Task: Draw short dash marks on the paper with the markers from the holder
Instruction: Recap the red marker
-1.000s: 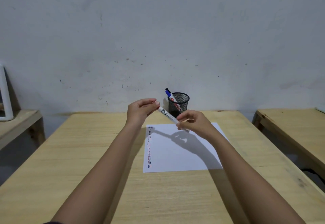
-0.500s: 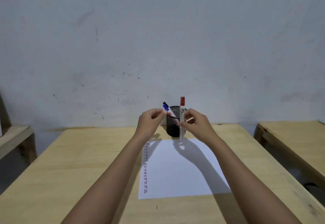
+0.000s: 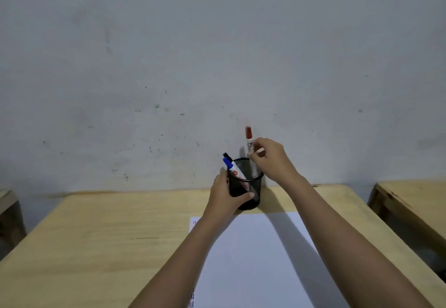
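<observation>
A black mesh holder (image 3: 251, 182) stands at the far edge of the wooden table, just beyond the white paper (image 3: 255, 259). My left hand (image 3: 223, 195) is wrapped around the holder's left side. My right hand (image 3: 271, 160) pinches a capped red marker (image 3: 249, 141), held upright with its lower end inside the holder. A blue-capped marker (image 3: 233, 168) and a black-capped marker (image 3: 226, 156) lean out of the holder to the left. Dash marks show along the paper's left edge, mostly hidden by my left forearm.
The wooden table (image 3: 108, 235) ends against a grey wall (image 3: 217, 54) right behind the holder. Another wooden table (image 3: 415, 201) stands to the right across a gap. A piece of wooden furniture (image 3: 7, 201) shows at the left edge.
Both hands moved forward to the holder. My left hand took hold of the holder. My right hand lowered the upright red marker into it. The view shifted closer and upward.
</observation>
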The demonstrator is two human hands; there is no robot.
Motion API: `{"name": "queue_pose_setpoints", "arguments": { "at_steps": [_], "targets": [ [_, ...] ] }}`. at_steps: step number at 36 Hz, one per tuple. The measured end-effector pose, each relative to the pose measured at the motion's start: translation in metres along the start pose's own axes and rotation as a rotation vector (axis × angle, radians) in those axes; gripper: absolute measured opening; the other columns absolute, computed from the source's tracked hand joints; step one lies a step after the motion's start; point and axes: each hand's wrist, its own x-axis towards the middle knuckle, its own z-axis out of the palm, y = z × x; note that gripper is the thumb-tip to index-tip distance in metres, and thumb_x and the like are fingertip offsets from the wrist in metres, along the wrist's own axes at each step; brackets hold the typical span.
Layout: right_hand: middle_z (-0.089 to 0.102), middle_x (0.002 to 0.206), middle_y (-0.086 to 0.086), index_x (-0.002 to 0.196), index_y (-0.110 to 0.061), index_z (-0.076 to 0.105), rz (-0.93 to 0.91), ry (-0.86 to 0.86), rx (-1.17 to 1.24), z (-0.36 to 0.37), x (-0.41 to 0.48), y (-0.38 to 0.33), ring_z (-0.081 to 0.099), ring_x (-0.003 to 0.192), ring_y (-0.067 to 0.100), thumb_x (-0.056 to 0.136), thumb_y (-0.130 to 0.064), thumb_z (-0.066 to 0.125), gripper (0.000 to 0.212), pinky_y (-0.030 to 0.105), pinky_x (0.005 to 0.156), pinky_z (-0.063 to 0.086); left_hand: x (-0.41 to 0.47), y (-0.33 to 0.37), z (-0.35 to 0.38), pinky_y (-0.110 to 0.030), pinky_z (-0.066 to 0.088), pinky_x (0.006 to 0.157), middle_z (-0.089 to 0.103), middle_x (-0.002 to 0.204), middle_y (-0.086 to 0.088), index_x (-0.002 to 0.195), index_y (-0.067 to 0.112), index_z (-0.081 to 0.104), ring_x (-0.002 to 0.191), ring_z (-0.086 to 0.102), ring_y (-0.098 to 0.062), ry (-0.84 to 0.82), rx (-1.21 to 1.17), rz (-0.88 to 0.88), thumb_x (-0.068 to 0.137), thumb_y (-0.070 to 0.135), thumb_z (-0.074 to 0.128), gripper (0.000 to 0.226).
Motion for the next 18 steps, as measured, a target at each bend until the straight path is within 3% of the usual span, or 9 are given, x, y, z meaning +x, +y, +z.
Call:
{"name": "queue_pose_setpoints", "arguments": {
  "at_steps": [5, 8, 10, 15, 18],
  "targets": [
    [0.069, 0.089, 0.008, 0.092, -0.009, 0.066, 0.000, -0.092, -0.158, 0.010, 0.004, 0.006, 0.065, 0.082, 0.024, 0.081, -0.013, 0.064, 0.012, 0.044, 0.079, 0.056, 0.001, -0.007, 0.004, -0.016, 0.048, 0.077, 0.058, 0.112, 0.002, 0.113, 0.026, 0.051, 0.102, 0.058, -0.006, 0.043, -0.066, 0.032, 0.063, 0.028, 0.082, 0.059],
    [0.070, 0.092, 0.005, 0.099, -0.014, 0.065, -0.001, -0.136, -0.260, 0.013, 0.003, 0.002, 0.065, 0.082, 0.025, 0.077, -0.011, 0.063, 0.023, 0.040, 0.074, 0.057, 0.002, -0.010, 0.004, -0.021, 0.052, 0.082, 0.059, 0.113, 0.003, 0.113, 0.027, 0.052, 0.104, 0.059, -0.006, 0.042, -0.088, 0.036, 0.062, 0.031, 0.082, 0.060],
    [0.071, 0.092, 0.006, 0.099, -0.015, 0.065, -0.011, -0.167, -0.311, 0.015, 0.003, 0.001, 0.066, 0.081, 0.026, 0.074, -0.011, 0.062, 0.025, 0.038, 0.070, 0.057, 0.002, -0.009, 0.003, -0.017, 0.050, 0.079, 0.059, 0.113, 0.003, 0.112, 0.029, 0.051, 0.104, 0.059, -0.005, 0.039, -0.098, 0.041, 0.063, 0.028, 0.082, 0.058],
    [0.065, 0.088, 0.012, 0.090, -0.012, 0.063, -0.038, -0.200, -0.463, 0.019, 0.008, 0.000, 0.062, 0.074, 0.031, 0.076, -0.013, 0.059, 0.015, 0.033, 0.058, 0.048, 0.002, -0.006, 0.001, -0.004, 0.046, 0.071, 0.058, 0.111, 0.004, 0.110, 0.027, 0.052, 0.096, 0.058, 0.004, 0.031, -0.115, 0.046, 0.066, 0.018, 0.082, 0.054],
    [0.065, 0.085, 0.013, 0.084, -0.010, 0.063, -0.042, -0.212, -0.501, 0.021, 0.009, -0.001, 0.061, 0.071, 0.031, 0.076, -0.012, 0.059, 0.009, 0.030, 0.055, 0.044, 0.003, -0.007, 0.002, -0.004, 0.045, 0.069, 0.058, 0.111, 0.004, 0.107, 0.027, 0.052, 0.095, 0.057, 0.004, 0.032, -0.105, 0.035, 0.066, 0.017, 0.082, 0.052]
  ]
}}
